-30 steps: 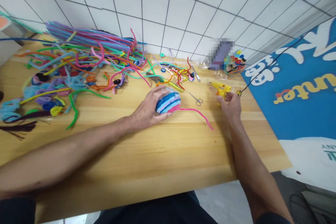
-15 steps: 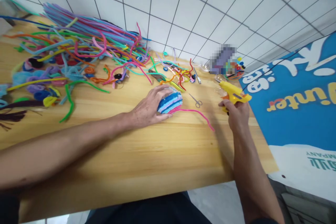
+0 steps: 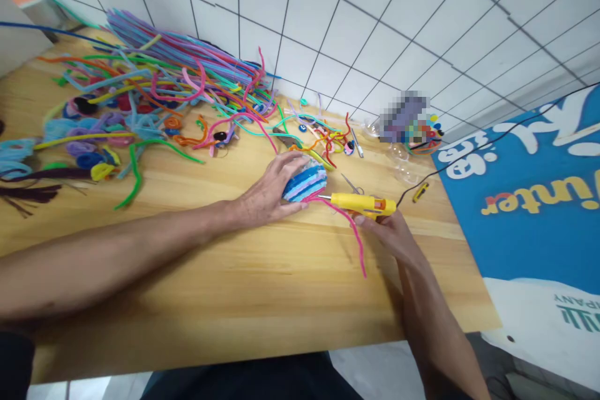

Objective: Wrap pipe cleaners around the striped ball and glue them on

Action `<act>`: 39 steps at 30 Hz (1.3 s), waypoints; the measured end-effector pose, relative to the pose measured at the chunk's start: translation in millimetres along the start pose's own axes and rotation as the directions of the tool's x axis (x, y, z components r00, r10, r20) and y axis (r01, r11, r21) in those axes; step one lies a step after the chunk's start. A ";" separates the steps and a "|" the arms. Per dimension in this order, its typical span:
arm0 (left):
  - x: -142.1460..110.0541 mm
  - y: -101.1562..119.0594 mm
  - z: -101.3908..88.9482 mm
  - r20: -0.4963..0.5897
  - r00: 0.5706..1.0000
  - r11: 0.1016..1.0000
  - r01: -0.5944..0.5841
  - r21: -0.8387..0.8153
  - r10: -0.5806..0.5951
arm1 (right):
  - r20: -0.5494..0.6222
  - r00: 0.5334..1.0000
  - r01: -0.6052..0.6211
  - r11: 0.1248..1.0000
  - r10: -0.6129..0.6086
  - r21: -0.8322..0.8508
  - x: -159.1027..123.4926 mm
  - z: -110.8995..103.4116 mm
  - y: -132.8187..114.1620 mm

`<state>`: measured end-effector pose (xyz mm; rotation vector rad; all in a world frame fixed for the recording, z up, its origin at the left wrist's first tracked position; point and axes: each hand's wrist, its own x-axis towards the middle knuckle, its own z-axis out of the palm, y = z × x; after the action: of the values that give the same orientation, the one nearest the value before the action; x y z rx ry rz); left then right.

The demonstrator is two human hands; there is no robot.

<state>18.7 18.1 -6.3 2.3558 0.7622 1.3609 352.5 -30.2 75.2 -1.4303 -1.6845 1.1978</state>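
My left hand point(image 3: 274, 190) is wrapped around a ball striped in blue, light blue and lilac point(image 3: 305, 180), its fingers over the top and left side. From the ball's lower right edge a pink pipe cleaner point(image 3: 357, 234) trails across the wood, its end loose. My right hand point(image 3: 387, 228) grips a yellow hot glue gun point(image 3: 359, 203), which points left. Its metal nozzle is at the pink strand beside the ball; whether they touch I cannot tell. Small scissors point(image 3: 352, 185) lie just behind the gun, partly hidden by it.
A bundle of pipe cleaners point(image 3: 178, 50) lies along the tiled wall, with a tangle of bent coloured pieces point(image 3: 107, 128) before it. At the right are a yellow cutter point(image 3: 420, 192), clear plastic pieces point(image 3: 404, 165) and the gun's black cord point(image 3: 450, 165).
My right hand has brought the glue gun left and down to the ball, turning its nozzle toward it. The pink pipe cleaner's loose end has swung downward. My left hand keeps its hold.
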 end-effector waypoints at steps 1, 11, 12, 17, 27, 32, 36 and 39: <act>-0.2 0.0 0.1 0.001 1.000 1.000 0.008 -0.006 -0.008 | -0.013 1.000 -0.011 1.000 0.011 0.015 -2.4 2.3 2.3; -0.3 0.6 -0.7 0.014 0.999 0.999 0.041 -0.021 -0.041 | -0.059 0.998 -0.007 0.998 0.011 0.066 -6.6 17.3 2.8; -0.3 0.5 -0.6 0.013 0.999 0.999 0.038 -0.018 -0.038 | -0.055 0.998 -0.013 0.997 0.017 0.073 -6.8 17.6 3.3; 0.5 1.4 -0.4 0.003 1.000 1.000 0.023 -0.010 -0.023 | -0.006 0.999 -0.041 0.994 0.042 0.104 -8.6 19.0 7.8; -0.2 1.2 0.4 -0.022 1.000 0.999 0.002 -0.033 -0.003 | 0.000 0.999 -0.053 0.995 0.053 0.084 -13.4 23.3 6.0; -0.8 -0.7 0.7 -0.004 1.000 0.999 0.004 -0.045 -0.005 | -0.012 0.999 -0.033 0.999 0.034 0.027 -16.2 22.2 3.8; -0.8 -2.8 1.6 -0.022 1.000 0.999 0.014 -0.048 -0.015 | -0.056 0.998 -0.003 0.999 0.000 -0.051 -18.8 21.1 2.8; -0.7 -2.8 1.3 -0.023 1.000 0.999 0.003 -0.038 -0.004 | -0.052 0.998 0.016 0.996 -0.020 -0.087 -20.2 21.0 2.1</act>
<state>18.7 20.0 -8.9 2.3120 0.7403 1.3917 339.3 -54.9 66.8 -1.4824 -1.7278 1.0791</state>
